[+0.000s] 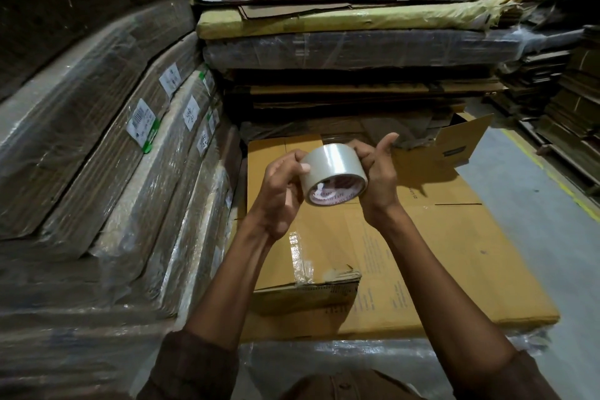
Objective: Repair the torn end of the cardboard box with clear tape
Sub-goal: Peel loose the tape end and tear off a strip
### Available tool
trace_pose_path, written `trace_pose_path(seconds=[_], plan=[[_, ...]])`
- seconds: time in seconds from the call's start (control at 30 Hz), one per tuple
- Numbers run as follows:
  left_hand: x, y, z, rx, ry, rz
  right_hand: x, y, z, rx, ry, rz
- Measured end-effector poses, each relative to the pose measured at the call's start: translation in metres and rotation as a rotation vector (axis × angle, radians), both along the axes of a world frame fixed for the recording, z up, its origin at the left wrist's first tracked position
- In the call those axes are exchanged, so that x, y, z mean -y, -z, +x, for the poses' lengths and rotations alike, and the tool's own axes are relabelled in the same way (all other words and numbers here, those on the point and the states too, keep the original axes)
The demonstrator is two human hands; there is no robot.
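A roll of clear tape [331, 172] is held up in front of me with both hands. My left hand [281, 195] grips its left side, thumb on the outer surface. My right hand [376, 172] grips its right side, thumb raised. Below lies a flattened brown cardboard box [438, 253]. On top of it a smaller flat cardboard box [276, 172] has a torn near end [334, 276] with crinkled clear tape [300, 256] stuck along it.
Plastic-wrapped stacks of flat cardboard [113, 156] rise on the left and behind [357, 49]. An open box flap [461, 143] stands at the right rear. Grey floor with a yellow line [552, 178] runs along the right. Plastic wrap [341, 357] covers the near edge.
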State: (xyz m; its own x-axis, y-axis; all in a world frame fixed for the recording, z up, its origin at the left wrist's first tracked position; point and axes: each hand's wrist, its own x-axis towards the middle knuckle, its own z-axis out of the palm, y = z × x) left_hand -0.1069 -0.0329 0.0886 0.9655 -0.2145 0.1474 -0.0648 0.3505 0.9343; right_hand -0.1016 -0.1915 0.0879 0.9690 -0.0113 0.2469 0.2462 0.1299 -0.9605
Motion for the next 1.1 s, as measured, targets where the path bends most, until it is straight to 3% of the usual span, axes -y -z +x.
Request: trace_pose_path(seconds=[0.17,0.47,0.57,0.73,0.87,0.97,1.1], plan=[[-0.003,0.0,-0.005,0.026,0.059,0.137,0.0,0.012,-0.005,-0.114,0.08,0.055],[-0.009,-0.018,-0.002,0.121,0.087,0.459,0.003,0.0,0.001,0.139,0.007,-0.403],[-0.007,-0.017,-0.002,0.128,0.057,0.431,0.005,-0.003,0.001,0.175,0.03,-0.46],[-0.001,-0.011,-0.005,0.023,-0.019,0.123,0.006,0.001,0.005,0.109,-0.046,0.009],[0.0,-0.01,-0.006,-0.064,-0.121,0.06,0.01,0.002,-0.006,0.288,-0.092,-0.146],[0.0,-0.012,-0.006,-0.103,-0.161,0.076,0.011,-0.008,-0.014,0.318,-0.246,-0.339],[0.002,-0.017,-0.006,-0.136,-0.148,0.139,0.008,-0.018,-0.014,0.367,-0.293,-0.602]])
